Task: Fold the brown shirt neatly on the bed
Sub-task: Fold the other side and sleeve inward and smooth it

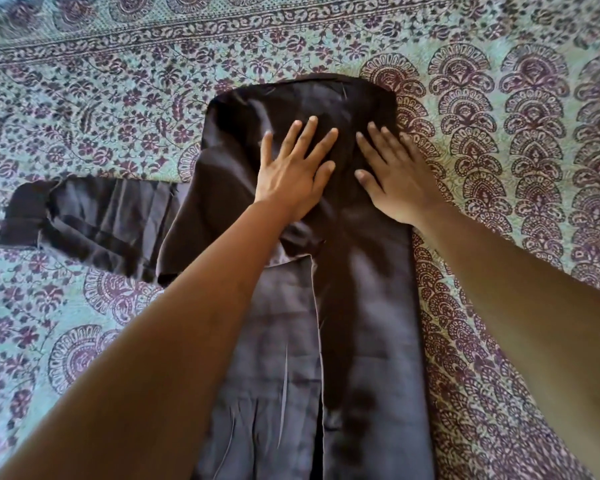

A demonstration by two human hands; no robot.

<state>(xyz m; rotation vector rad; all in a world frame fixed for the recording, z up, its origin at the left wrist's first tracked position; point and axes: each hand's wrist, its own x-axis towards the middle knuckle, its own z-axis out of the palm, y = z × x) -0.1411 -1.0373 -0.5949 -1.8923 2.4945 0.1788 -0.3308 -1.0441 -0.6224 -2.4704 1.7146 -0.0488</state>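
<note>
Hands (293, 174) (395, 178) press flat on brown shirt (361, 306).

Brown shirt (361, 306) lies flat, left sleeve (94, 216) outstretched

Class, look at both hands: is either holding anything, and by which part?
Nothing is held. The left hand and the right hand lie flat, fingers straight, on the upper part of the brown shirt.

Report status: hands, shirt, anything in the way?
Left hand and right hand open, flat on shirt. Right side folded in; sleeve lies out left on bedspread. Nothing in the way.
</note>
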